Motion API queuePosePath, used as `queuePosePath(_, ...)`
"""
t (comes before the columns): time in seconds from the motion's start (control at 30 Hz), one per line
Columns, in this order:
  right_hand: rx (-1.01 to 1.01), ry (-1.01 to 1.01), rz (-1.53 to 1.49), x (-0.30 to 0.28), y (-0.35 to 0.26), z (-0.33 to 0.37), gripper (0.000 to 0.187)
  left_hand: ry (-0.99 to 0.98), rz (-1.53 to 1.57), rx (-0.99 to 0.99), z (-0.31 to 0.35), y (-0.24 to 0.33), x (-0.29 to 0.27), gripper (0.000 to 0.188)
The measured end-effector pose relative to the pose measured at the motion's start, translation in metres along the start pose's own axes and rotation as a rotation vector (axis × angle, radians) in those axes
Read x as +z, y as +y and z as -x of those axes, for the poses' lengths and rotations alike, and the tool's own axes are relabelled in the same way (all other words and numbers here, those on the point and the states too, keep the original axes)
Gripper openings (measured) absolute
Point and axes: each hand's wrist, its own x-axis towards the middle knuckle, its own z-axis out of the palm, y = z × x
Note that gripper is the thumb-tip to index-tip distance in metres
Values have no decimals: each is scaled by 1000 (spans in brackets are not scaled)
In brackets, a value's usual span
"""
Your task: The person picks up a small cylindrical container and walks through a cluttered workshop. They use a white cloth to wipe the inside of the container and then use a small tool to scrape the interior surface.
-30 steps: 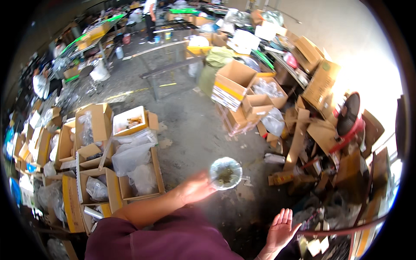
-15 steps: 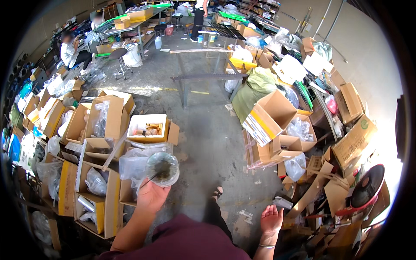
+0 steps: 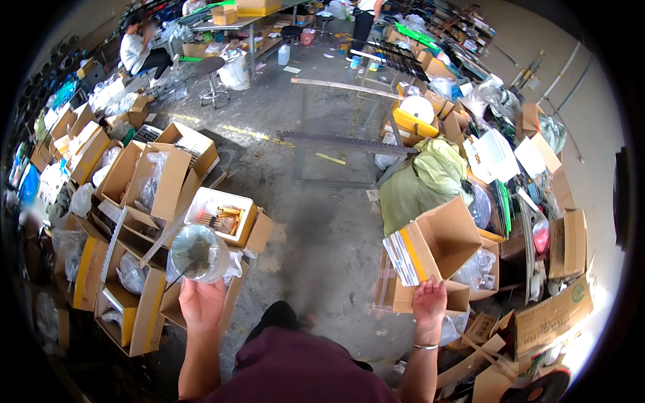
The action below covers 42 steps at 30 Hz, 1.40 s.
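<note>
We see a grey concrete floor [image 3: 316,201], stained, w/ yellow line marks. Open cardboard boxes [image 3: 161,174] crowd the left side, more boxes [image 3: 443,242] on the right, beyond the fingertips. A metal frame table [image 3: 349,114] stands mid-room, a round stool [image 3: 209,67] farther back. A pale wall [image 3: 591,141] runs along the right. Bright, even light.

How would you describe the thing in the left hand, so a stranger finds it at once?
Start at the open cardboard boxes on the person's left. Just before them, the left hand holds up a clear round container by its lower edge. Unlike the brown, square boxes around it, it is transparent and circular.
</note>
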Motion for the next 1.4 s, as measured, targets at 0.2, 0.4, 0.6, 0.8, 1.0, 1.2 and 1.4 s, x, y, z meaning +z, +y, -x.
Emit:
queuePosePath(0.2,228,-167,151,92,71,-136,31,118,46,133,-64,-16,-17,35)
queuePosePath(0.4,267,148,445,-42,72,-272,29,100,111,218,-179,-35,-21,37)
queuePosePath(0.6,406,890,550,-181,51,-259,40,83,-13,197,-296,-51,-13,44)
queuePosePath(0.8,569,767,630,-150,54,-278,31,159,22,228,-402,-94,-11,45)
queuePosePath(1.0,405,491,720,-62,78,-491,33,135,29,249,-475,-120,-8,42)
queuePosePath(1.2,320,309,879,150,136,-631,18,62,4,255,-518,-123,-7,37)
queuePosePath(1.4,466,237,967,147,195,-652,9,89,-47,219,-573,-105,-22,38)
